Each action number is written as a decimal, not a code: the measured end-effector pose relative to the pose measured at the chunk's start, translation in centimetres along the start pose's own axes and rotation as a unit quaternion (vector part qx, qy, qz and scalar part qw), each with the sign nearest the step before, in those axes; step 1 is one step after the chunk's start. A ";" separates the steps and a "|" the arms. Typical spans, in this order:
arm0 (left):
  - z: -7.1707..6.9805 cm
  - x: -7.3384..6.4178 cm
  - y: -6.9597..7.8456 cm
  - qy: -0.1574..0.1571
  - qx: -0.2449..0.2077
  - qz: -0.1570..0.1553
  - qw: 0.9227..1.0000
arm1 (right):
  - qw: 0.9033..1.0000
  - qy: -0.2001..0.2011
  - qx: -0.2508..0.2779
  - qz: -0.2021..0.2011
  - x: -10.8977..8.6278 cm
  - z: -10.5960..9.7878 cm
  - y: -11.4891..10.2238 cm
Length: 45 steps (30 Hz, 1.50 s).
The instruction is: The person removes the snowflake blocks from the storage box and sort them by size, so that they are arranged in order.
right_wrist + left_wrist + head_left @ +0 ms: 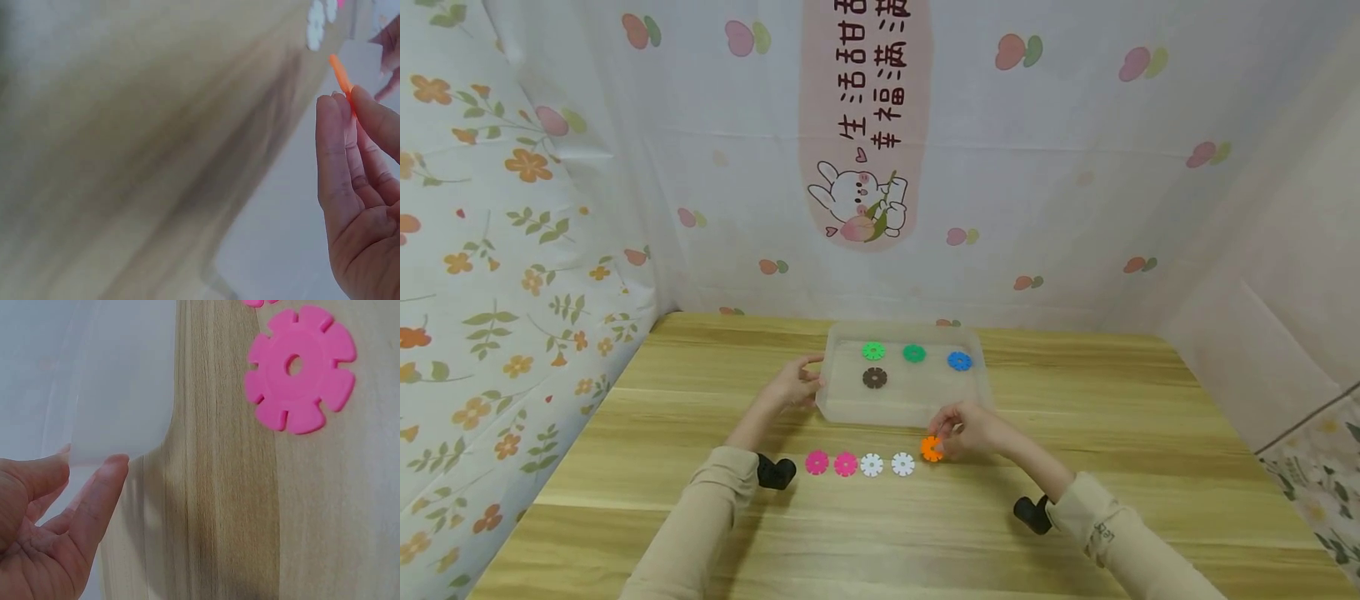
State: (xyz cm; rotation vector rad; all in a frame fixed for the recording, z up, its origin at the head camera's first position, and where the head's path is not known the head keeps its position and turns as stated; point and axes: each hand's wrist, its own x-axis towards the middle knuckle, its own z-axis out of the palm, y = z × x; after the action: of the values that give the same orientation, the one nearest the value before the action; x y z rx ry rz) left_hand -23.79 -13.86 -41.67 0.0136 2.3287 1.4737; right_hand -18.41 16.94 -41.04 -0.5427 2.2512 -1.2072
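Note:
My left hand [795, 383] is at the left side of a translucent plastic box [850, 408], its extended fingertips touching the wall. In the left wrist view, the thumb and fingers [100, 500] are apart along the box's edge. Over the front right of the box, my right hand [966, 429] pinches an orange notched disc [931, 448] between thumb and fingertips; the right wrist view has it edge-on. Left of it is a row of discs on the table: a pink disc [817, 462], another pink disc [846, 464], a white disc [872, 465] and another white disc [903, 464].
Inside the box lie a light green disc [873, 351], a dark green disc [913, 353], a blue disc [959, 361] and a brown disc [875, 377]. The wooden table [1097, 433] meets a patterned curtain [1037, 183] at the back.

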 end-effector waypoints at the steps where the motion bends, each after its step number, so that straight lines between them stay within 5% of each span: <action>1: 0.0 0.0 0.0 -0.001 0.000 -0.001 1.000 | 1.000 0.001 -0.004 0.006 -0.1 0.2 0.1; 15: 0.0 0.3 -0.6 0.004 -0.001 -0.004 1.000 | 0.999 0.014 -0.019 0.048 -0.3 2.1 1.3; 30: 0.0 0.3 -0.5 0.001 0.005 -0.007 1.000 | 0.999 0.006 -0.039 0.001 -0.8 1.9 1.1; 39: -0.3 1.4 -1.6 -0.012 0.000 0.020 1.000 | 0.992 0.007 -0.117 -0.056 -0.9 0.3 0.0; 45: -0.1 0.5 -0.5 -0.002 0.004 -0.001 1.000 | 0.988 0.017 -0.131 -0.078 -0.2 -1.2 -1.1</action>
State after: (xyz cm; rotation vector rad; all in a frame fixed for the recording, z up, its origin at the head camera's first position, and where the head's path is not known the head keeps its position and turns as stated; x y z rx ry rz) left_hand -24.19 -14.08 -42.24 0.0171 2.3306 1.4628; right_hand -18.92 17.25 -39.46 -0.8181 2.4523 -1.0039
